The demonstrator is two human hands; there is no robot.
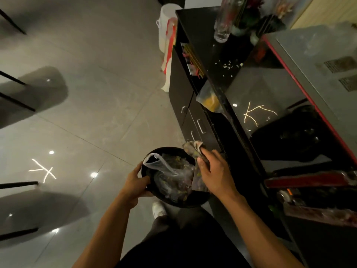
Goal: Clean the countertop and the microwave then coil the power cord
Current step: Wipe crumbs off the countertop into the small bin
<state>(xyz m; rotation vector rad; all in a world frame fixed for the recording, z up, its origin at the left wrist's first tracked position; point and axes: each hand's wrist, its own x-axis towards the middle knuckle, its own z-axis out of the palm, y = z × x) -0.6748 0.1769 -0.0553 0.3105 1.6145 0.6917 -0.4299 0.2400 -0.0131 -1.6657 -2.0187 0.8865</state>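
Head view. The left hand (136, 180) grips the near rim of a round black waste bin (174, 202) lined with a crumpled clear plastic bag (170, 171), thumb on top of the rim and fingers (144, 180) curled inside it. The right hand (214, 172) is closed on a bunched, mottled grey cleaning cloth (193, 149) held over the bin's far edge, just beside the glossy black worktop (249, 105). The step in hand appears to be emptying wiped-up debris from the cloth. Done well, the cloth is shaken low inside the bag's mouth while the bin is held level, so nothing falls on the grey tiled floor (87, 113). Pale crumbs (229, 64) remain scattered on the worktop farther off, near a clear glass bottle (225, 22). The grey, red-edged microwave (316, 78) stands to the right; its power cord cannot be made out. Both forearms extend forward and down, the wrists angled inward toward the bin.
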